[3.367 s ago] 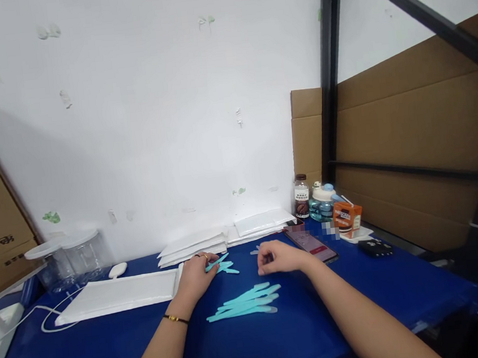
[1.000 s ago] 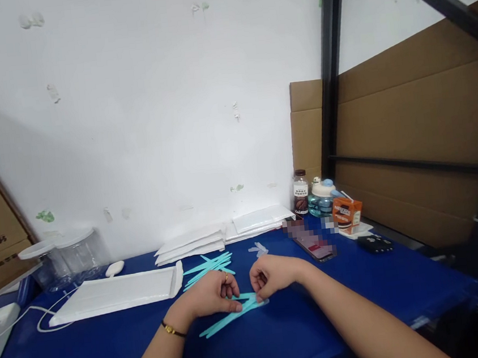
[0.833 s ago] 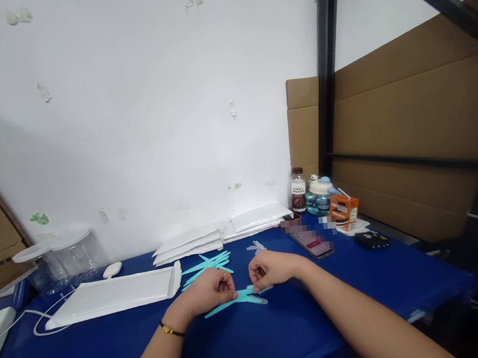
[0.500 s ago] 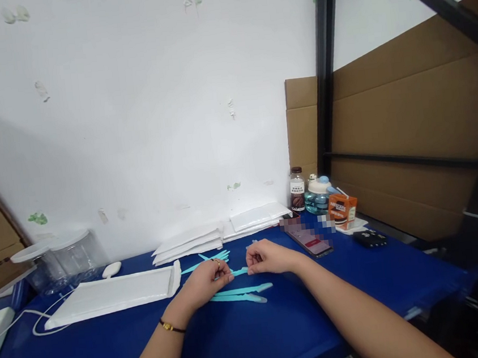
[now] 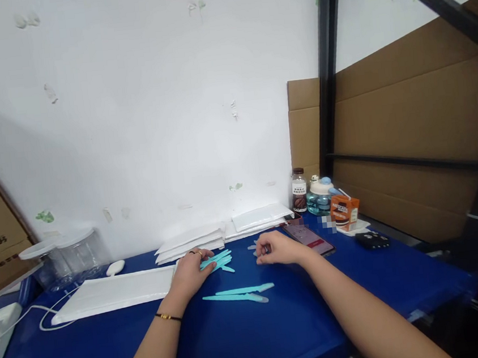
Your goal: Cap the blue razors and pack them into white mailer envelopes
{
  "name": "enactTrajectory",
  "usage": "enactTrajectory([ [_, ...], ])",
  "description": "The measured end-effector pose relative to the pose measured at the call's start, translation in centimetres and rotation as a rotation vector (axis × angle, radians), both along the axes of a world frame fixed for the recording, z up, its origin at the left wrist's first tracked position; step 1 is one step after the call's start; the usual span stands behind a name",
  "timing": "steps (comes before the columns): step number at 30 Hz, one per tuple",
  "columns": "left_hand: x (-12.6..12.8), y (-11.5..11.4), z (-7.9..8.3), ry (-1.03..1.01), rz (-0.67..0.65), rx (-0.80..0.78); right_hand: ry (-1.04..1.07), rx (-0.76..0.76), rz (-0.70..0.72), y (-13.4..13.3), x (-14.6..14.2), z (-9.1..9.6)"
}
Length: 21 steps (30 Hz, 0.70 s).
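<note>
Blue worktop (image 5: 240, 350): left hand (image 5: 191, 272) (ring and dark bracelet on this side) at the pile of turquoise sticks (image 5: 222, 259), mid-worktop toward the rear edge; thumb and fingers around the pile's left end, can't tell if a stick is pinched. Right hand (image 5: 275, 249) hangs just beside the small clear pieces (image 5: 252, 247), fingers curled in, can't tell if anything is between the tips. Two turquoise sticks with clear ends (image 5: 245, 294) lie nearer the front edge than the pile, clear ends pointing right, slightly apart at the tips. White mailer (image 5: 110, 294) flat toward the left edge; stacked white mailers (image 5: 192, 243) along the rear edge by the wall. Phone (image 5: 311, 238) flat right of the right hand; dark-capped bottle (image 5: 299, 192), blue jug (image 5: 318, 199) and orange carton (image 5: 345, 213) upright toward the rear right corner.
</note>
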<state>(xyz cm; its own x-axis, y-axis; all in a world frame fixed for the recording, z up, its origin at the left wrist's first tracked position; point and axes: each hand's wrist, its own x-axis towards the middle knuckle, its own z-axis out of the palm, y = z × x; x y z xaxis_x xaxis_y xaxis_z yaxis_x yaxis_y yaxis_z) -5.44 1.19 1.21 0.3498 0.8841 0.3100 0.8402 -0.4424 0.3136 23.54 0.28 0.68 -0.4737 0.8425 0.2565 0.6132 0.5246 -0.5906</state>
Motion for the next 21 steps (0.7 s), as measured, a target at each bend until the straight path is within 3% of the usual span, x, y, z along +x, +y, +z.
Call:
enactTrajectory([
  [2, 0.6, -0.5, 0.0, -0.034, -0.071, -0.062, -0.095, -0.111, 0.164, -0.9, -0.4, 0.5],
  [4, 1.3, -1.2, 0.0, -0.056, -0.173, -0.158, -0.200, -0.177, 0.231, -1.6, -1.1, 0.6],
  [10, 2.5, -2.0, -0.4, -0.034, -0.345, -0.307, -0.263, 0.027, 0.161, -1.9, -3.2, -0.3],
  [16, 2.8, -1.6, 0.0, 0.077, -0.288, -0.165, -0.244, 0.150, 0.154, -1.5, -3.5, 0.0],
  [21, 0.8, -0.4, 0.8, 0.121, -0.165, 0.043, -0.181, 0.205, -0.016, -0.5, -1.6, 0.3],
])
